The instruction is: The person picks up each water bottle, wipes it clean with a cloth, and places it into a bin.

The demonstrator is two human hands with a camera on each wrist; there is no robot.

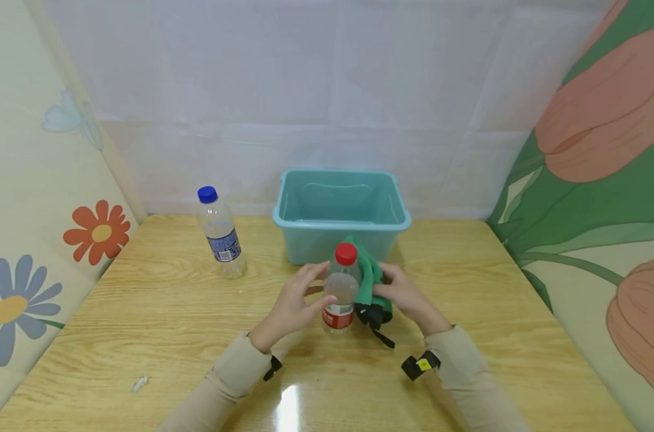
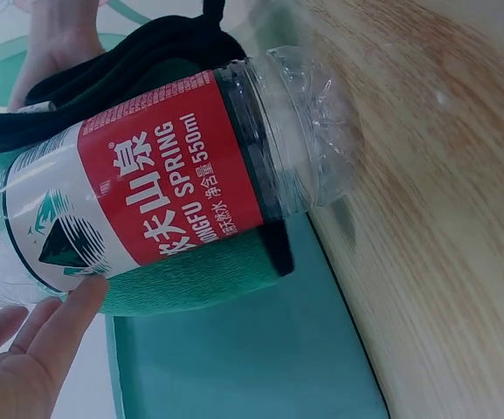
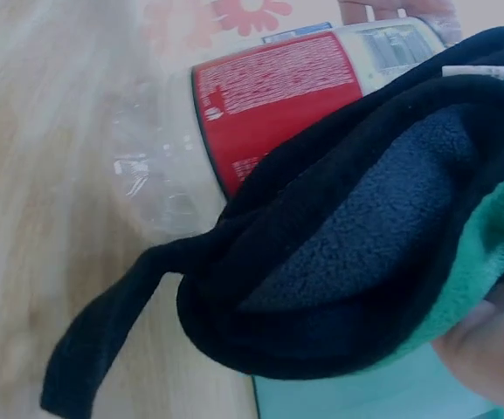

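Note:
In the head view my left hand [image 1: 300, 300] curves round a clear plastic bottle [image 1: 338, 292] with a red cap and a red and white label. Its thumb and fingers meet the bottle's left side; the bottle is close to upright. My right hand [image 1: 405, 294] grips a folded green fleecy cloth [image 1: 366, 277] from the right. Black edging and a dangling black strap [image 3: 103, 323] show on the cloth in the right wrist view. Bottle and cloth are side by side, the cloth partly behind the bottle. Whether the bottle's base [image 2: 321, 131] touches the table cannot be told.
Just behind both hands stands a light blue plastic bin [image 1: 338, 225], its top uncovered. Another clear bottle [image 1: 221, 240], with a blue cap and blue label, stands to the left on the wooden table [image 1: 159, 312]. Cloth-like walls [image 1: 213, 90] border the table's back and sides.

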